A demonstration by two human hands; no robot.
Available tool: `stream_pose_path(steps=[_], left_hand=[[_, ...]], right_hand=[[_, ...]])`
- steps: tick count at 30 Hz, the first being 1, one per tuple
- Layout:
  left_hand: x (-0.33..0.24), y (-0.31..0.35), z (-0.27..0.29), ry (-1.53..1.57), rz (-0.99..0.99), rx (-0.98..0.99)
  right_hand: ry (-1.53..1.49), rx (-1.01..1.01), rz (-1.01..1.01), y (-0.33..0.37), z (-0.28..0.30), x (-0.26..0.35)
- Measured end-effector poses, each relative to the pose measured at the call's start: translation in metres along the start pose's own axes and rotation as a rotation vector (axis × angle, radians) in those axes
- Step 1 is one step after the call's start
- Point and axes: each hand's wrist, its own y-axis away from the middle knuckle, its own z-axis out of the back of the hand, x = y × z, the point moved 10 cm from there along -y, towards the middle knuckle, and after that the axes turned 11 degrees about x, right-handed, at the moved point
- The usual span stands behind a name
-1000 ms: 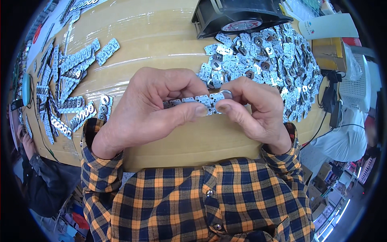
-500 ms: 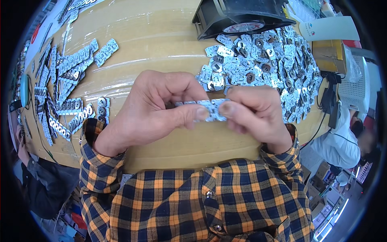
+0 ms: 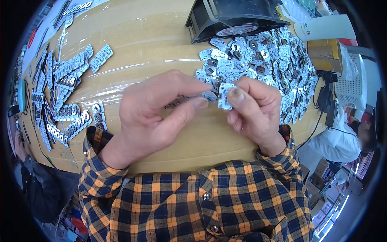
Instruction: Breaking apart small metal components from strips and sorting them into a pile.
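Wooden table point(image 3: 153, 36), strewn with metal pieces point(image 3: 262, 60); both hands' grip pinches a small strip point(image 3: 223, 94).

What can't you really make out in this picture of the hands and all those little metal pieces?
- Head view: the strip in the left hand is mostly hidden by its fingers.
- The small piece in the right hand: detail too small.
- The black fan: cut off by the top edge.

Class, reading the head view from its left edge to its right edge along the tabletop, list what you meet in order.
Rows of joined metal strips → left hand → small metal piece pinched between both hands → right hand → heap of loose metal pieces → cardboard box.
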Motion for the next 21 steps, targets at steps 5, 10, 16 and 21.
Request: stream_pose_path(steps=[5, 10, 16, 21], left_hand=[[-0.012, 0.001, 0.0, -0.177, -0.017, -0.041], [-0.017, 0.003, 0.005, -0.266, -0.099, -0.182], [-0.016, 0.001, 0.0, -0.249, -0.044, -0.075], [-0.023, 0.003, 0.004, -0.324, -0.151, -0.165]], right_hand=[[0.195, 0.037, 0.093, 0.0, -0.004, 0.01], [0.099, -0.002, 0.045, 0.0, -0.005, 0.004], [0.154, -0.063, 0.046, 0.001, 0.003, 0.004], [0.177, -0.036, 0.119, 0.0, 0.0, 0.009]])
